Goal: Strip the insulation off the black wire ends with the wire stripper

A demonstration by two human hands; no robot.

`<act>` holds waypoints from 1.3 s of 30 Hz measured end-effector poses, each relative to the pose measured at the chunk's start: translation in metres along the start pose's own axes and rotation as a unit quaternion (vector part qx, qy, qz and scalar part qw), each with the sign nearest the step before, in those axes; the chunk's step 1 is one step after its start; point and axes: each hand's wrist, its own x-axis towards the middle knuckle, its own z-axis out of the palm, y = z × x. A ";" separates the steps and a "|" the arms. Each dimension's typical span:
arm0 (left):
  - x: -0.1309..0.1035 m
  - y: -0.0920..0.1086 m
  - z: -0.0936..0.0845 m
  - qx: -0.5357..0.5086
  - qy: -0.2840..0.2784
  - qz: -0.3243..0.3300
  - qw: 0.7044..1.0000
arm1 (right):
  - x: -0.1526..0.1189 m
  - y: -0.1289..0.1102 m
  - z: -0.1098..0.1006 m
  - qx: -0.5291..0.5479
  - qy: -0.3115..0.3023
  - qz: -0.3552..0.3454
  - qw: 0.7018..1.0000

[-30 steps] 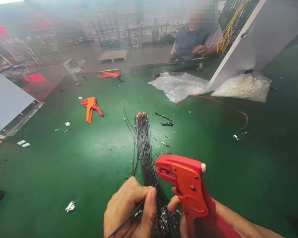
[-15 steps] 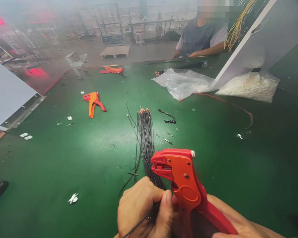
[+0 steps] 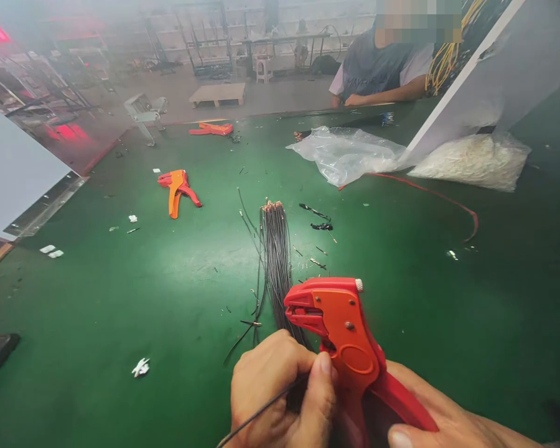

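My right hand (image 3: 420, 398) is closed round the handles of a red and orange wire stripper (image 3: 340, 330), whose jaws point left. My left hand (image 3: 280, 392) pinches a thin black wire (image 3: 261, 410) between thumb and forefinger, close beside the stripper's body. The wire trails down to the bottom edge; its far end is hidden behind the fingers and the tool. Just beyond both hands lies a bundle of black wires (image 3: 276, 255) with bare copper ends facing away. A few loose wires (image 3: 256, 274) lie along its left side.
Another wire stripper (image 3: 175, 190) lies on the green table (image 3: 121, 292), with a third tool (image 3: 212, 129) farther back. A clear plastic bag (image 3: 350, 152) and a bag of white pieces (image 3: 476, 162) sit back right. A person (image 3: 382, 68) is at the far edge.
My left hand has shifted slightly right and up, closer against the wire stripper, with the black wire still pinched. The stripper has barely moved. The view has shifted a little.
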 end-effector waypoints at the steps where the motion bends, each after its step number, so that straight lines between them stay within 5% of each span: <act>1: 0.000 -0.001 0.000 0.000 -0.002 0.004 1.000 | 0.000 0.000 0.000 0.004 0.000 0.002 1.000; 25: 0.003 -0.024 -0.002 0.020 -0.090 0.114 0.989 | -0.007 0.038 -0.009 -0.066 0.077 -0.021 0.995; 30: 0.007 -0.017 -0.011 0.032 -0.082 0.078 0.993 | -0.005 0.026 0.001 0.009 0.095 -0.029 0.995; 33: 0.012 -0.014 -0.018 0.048 -0.085 0.072 0.993 | 0.000 0.010 0.006 0.017 0.054 -0.036 0.998; 39: 0.015 -0.018 -0.017 0.045 -0.067 0.131 0.988 | -0.004 -0.009 0.001 -0.016 0.033 -0.060 0.998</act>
